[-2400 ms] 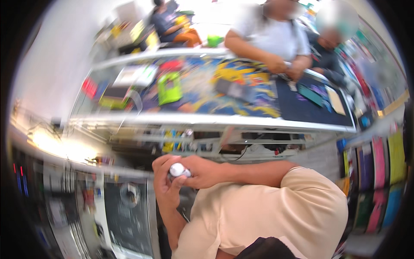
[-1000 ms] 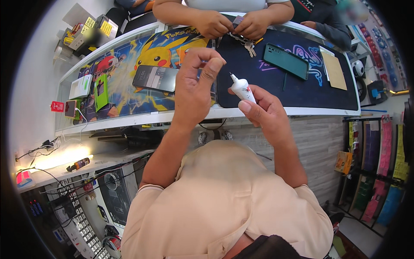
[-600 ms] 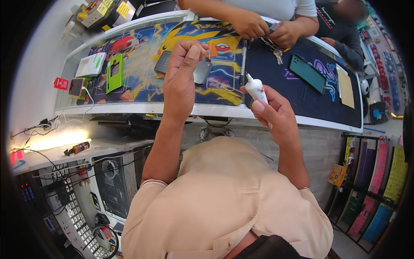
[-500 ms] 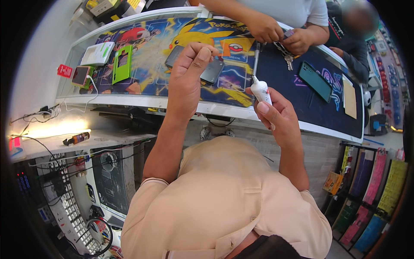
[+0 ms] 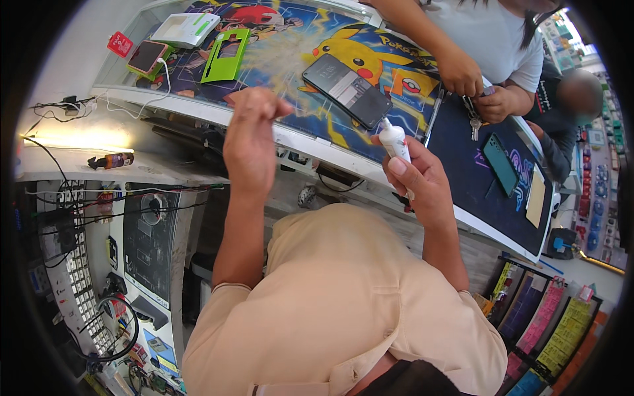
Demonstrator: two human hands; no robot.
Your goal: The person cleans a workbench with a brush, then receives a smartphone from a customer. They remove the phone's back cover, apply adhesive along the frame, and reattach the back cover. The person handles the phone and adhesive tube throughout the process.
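Observation:
My right hand (image 5: 426,185) is shut on a small white squeeze bottle (image 5: 395,142), its nozzle pointing up at the near end of a dark phone (image 5: 347,81). The phone lies screen up on a colourful cartoon mat (image 5: 277,46) on the counter. My left hand (image 5: 251,132) is raised left of the bottle, above the counter's front edge, with fingers pinched together. I see its back only, so anything between the fingertips is hidden.
Across the counter another person's hands (image 5: 462,76) rest by keys (image 5: 474,119). A teal phone (image 5: 500,163) and a beige card (image 5: 536,198) lie on a dark mat. A green phone case (image 5: 224,46), white box (image 5: 185,28) and charging phone (image 5: 146,56) sit left. Cables and a keyboard (image 5: 79,290) lie below.
Both hands were together on the bottle near my chest. They have since parted and risen to the counter, the right one carrying the bottle towards the dark phone. My view has tilted.

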